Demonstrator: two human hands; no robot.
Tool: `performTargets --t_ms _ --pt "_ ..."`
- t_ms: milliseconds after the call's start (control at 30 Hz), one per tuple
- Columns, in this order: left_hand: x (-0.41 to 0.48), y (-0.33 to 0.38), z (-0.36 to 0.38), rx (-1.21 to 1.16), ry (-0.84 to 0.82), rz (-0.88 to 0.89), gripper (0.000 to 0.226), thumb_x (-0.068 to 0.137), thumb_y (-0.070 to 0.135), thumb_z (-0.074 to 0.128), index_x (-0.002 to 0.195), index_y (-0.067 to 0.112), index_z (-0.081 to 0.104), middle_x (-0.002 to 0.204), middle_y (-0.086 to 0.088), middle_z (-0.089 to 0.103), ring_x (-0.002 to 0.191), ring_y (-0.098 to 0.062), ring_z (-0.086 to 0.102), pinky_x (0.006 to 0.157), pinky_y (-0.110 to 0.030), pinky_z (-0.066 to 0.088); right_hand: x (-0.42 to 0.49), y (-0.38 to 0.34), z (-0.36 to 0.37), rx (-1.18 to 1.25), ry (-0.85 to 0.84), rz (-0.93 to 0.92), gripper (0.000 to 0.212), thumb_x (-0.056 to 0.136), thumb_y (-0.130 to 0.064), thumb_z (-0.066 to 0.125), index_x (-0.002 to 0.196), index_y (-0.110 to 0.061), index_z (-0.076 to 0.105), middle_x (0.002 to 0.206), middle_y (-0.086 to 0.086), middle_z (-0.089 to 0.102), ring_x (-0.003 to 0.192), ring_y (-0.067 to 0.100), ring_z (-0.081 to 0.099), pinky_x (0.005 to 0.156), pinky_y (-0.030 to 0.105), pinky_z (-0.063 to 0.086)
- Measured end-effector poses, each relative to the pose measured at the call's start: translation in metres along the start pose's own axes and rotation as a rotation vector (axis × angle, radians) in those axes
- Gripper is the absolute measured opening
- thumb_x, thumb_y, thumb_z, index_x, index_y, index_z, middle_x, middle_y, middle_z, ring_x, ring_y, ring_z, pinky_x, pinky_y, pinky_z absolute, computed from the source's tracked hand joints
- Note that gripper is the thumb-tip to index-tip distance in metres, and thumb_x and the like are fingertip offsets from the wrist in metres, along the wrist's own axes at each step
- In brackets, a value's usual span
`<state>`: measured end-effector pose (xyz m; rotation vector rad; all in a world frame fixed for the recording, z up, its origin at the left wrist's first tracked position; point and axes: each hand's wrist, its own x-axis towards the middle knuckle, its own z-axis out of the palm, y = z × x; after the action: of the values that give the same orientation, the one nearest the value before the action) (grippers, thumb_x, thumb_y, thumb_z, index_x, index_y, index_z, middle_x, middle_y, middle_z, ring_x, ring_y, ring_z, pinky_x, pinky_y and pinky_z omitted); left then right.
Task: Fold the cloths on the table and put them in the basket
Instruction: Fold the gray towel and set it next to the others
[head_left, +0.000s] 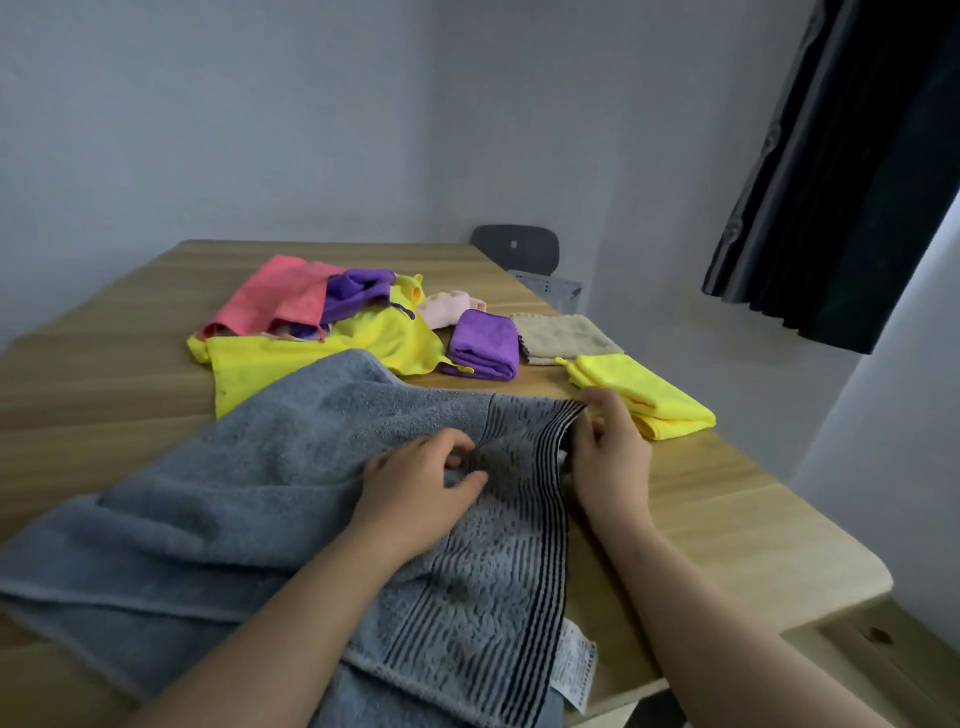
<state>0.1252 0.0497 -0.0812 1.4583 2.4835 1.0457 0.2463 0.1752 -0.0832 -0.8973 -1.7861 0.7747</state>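
Grey towel (291, 467): lay spread and rumpled across the near part of the tabletop (737, 525), not yet folded. Its dark-striped end band ran along its right side, and a white care label (574, 670) hung from the near right corner of the towel.

Left hand (415, 488): rested on top of the towel, just inside the striped band. Its fingers (457, 441) were curled, with the thumb drawn in towards them and a ridge of towelling gathered between.

Right hand (608, 457): sat at the towel's right edge, at the far end of the striped band. Its fingers (605, 402) were bent over and pinched that edge; the thumb was hidden by the hand.

Folded items: a folded yellow cloth (644, 395) lay just right of the towel's far right corner, close beside the right hand. A folded purple cloth (483, 343) and a flat beige cloth (561, 338) lay just beyond the towel, side by side.

Unfolded items: a loose heap lay beyond the towel's far edge, comprising a large yellow cloth (332, 358) partly tucked under the towel, a coral cloth (275, 301), a crumpled purple cloth (358, 291) and a pale pink cloth (447, 306).

Surroundings: a dark chair back (519, 249) stood well beyond the towel, past the tabletop's far edge. A dark curtain (841, 182) hung high to the towel's right.
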Motion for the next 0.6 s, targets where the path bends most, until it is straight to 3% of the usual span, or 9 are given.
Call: performTargets --t_ms 67,167,267,333,400,500,600 --pt "0.000 -0.001 0.000 -0.043 -0.006 -0.011 0.026 0.086 0.038 0.060 0.110 0.031 0.056 0.100 0.014 0.057 0.109 -0.010 0.055 0.102 -0.038 0.036 0.004 -0.001 0.001 0.144 -0.018 0.007 0.019 0.088 -0.013 0.045 0.087 -0.031 0.052 0.077 -0.007 0.061 0.078 0.023 0.059 0.076 0.037 0.048" --pt "0.002 -0.007 0.000 -0.011 -0.024 0.008 0.023 0.086 0.038 0.060 0.108 0.030 0.059 0.107 0.012 0.062 0.110 -0.011 0.055 0.102 -0.037 0.037 0.006 -0.004 0.001 0.280 -0.063 -0.030 0.020 0.075 -0.026 0.039 0.084 -0.032 0.056 0.085 -0.014 0.057 0.088 0.010 0.051 0.083 0.032 0.040" --pt "0.005 -0.009 0.000 0.037 -0.027 0.019 0.019 0.086 0.037 0.060 0.104 0.031 0.061 0.109 0.011 0.061 0.110 -0.012 0.054 0.100 -0.037 0.038 0.008 0.000 0.003 -0.002 -0.099 -0.119 0.034 0.079 -0.042 0.035 0.095 -0.025 0.059 0.096 -0.006 0.059 0.101 0.014 0.046 0.084 0.027 0.033" --pt "0.006 -0.009 0.000 0.042 -0.031 0.034 0.009 0.086 0.035 0.060 0.094 0.036 0.059 0.105 0.012 0.060 0.109 -0.011 0.054 0.100 -0.037 0.037 0.013 0.002 0.005 -0.319 -0.168 0.027 0.028 0.087 -0.039 0.040 0.097 -0.023 0.061 0.101 0.002 0.063 0.107 0.021 0.048 0.086 0.033 0.032" --pt "0.004 -0.009 -0.001 0.073 -0.035 0.048 0.006 0.086 0.037 0.059 0.088 0.040 0.053 0.103 0.016 0.058 0.108 -0.009 0.053 0.100 -0.035 0.036 0.015 0.006 0.006 -0.479 -0.231 0.125 0.022 0.088 -0.029 0.043 0.098 -0.024 0.063 0.104 0.004 0.064 0.109 0.026 0.048 0.084 0.034 0.031" --pt "0.004 -0.010 -0.002 0.149 -0.017 0.061 0.010 0.087 0.041 0.056 0.096 0.038 0.057 0.107 0.020 0.056 0.112 -0.006 0.049 0.098 -0.030 0.033 0.015 0.009 0.005 -0.477 -0.261 0.120 0.023 0.088 -0.023 0.043 0.102 -0.025 0.061 0.107 0.004 0.064 0.109 0.026 0.047 0.086 0.034 0.031" --pt "0.004 -0.009 -0.003 0.164 -0.003 0.060 0.015 0.087 0.043 0.056 0.101 0.037 0.058 0.103 0.019 0.055 0.112 -0.007 0.049 0.098 -0.031 0.032 0.017 0.004 0.005 -0.400 -0.270 0.130 0.034 0.090 -0.017 0.039 0.120 -0.025 0.052 0.115 0.009 0.062 0.113 0.030 0.049 0.093 0.036 0.034"
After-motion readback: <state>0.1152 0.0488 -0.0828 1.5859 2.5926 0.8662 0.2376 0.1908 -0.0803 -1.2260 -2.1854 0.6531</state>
